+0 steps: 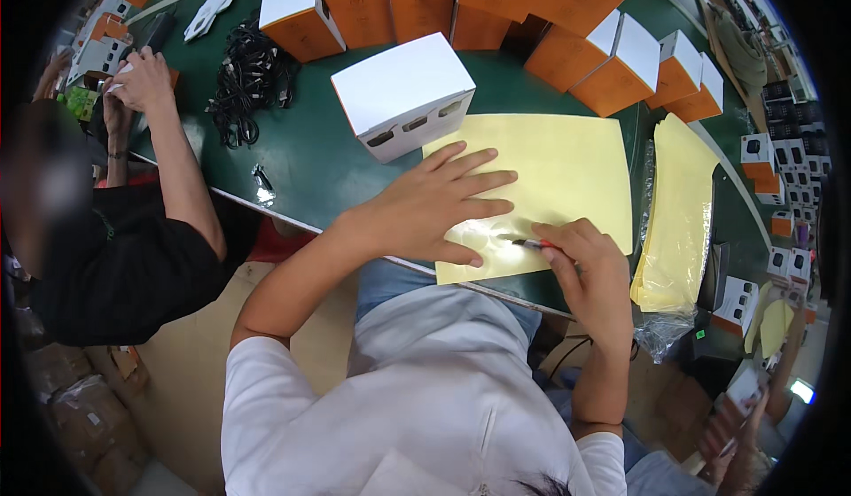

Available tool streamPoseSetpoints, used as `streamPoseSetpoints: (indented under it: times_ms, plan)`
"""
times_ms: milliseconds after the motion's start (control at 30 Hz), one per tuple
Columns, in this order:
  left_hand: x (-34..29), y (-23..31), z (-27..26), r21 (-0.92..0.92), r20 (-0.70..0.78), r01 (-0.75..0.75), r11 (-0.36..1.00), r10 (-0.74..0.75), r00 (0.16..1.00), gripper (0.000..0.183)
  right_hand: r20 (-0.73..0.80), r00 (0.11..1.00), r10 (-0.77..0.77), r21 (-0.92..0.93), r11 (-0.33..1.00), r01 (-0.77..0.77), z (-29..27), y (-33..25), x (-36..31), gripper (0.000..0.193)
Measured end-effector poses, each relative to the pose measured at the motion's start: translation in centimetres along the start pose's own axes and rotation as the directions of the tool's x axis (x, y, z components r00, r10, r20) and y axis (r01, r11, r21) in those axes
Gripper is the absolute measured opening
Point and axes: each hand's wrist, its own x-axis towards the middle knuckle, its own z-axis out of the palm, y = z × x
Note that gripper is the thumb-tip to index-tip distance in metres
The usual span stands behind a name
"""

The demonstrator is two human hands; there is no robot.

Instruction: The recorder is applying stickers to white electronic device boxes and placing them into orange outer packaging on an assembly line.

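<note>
Yellow sheet (567, 168) lies beneath the wide-spread left hand (443, 202); the right hand (589, 263) pinches a slim red-and-dark tool (534, 243), long axis toward nine o'clock, tip short of the left hand.

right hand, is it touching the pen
Touching: the head view shows the right hand pinching the pen between thumb and fingers, its dark tip sticking out to the left.

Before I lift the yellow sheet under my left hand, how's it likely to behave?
The yellow sheet shows no visible thickness, so it's probably light. Being broad and flat, it may droop if lifted by one corner. Bright glare near your left hand suggests a smooth surface, perhaps slightly slippery.
</note>
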Motion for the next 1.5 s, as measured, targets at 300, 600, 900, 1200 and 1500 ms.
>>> streamPoseSetpoints:
  times_ms: [300,600,900,1200,1500]
  plan:
    - [1.4,0.4,0.8,0.062,-0.049,0.059,0.996,-0.056,0.997,0.083,-0.070,0.998,-0.003,-0.102,0.995,-0.004,0.7,0.7,1.5,0.014]
    - [1.5,0.2,1.0,0.044,-0.027,0.063,0.997,-0.062,0.998,0.088,-0.068,0.997,-0.043,-0.049,0.998,0.040,1.7,0.9,2.2,0.019]
    - [1.3,0.4,1.1,0.037,-0.032,0.074,0.997,-0.073,0.997,0.088,-0.005,0.999,-0.047,-0.112,0.993,0.046,1.5,0.6,2.1,0.016]
    - [1.5,0.1,1.1,0.013,-0.058,0.067,0.998,-0.066,0.996,0.087,-0.081,0.994,-0.068,-0.259,0.965,0.045,3.1,-0.4,2.6,0.020]
    - [1.6,0.4,1.2,0.063,-0.064,0.057,0.996,-0.053,0.996,0.089,-0.127,0.992,0.000,-0.082,0.997,-0.011,2.7,0.0,1.8,0.021]
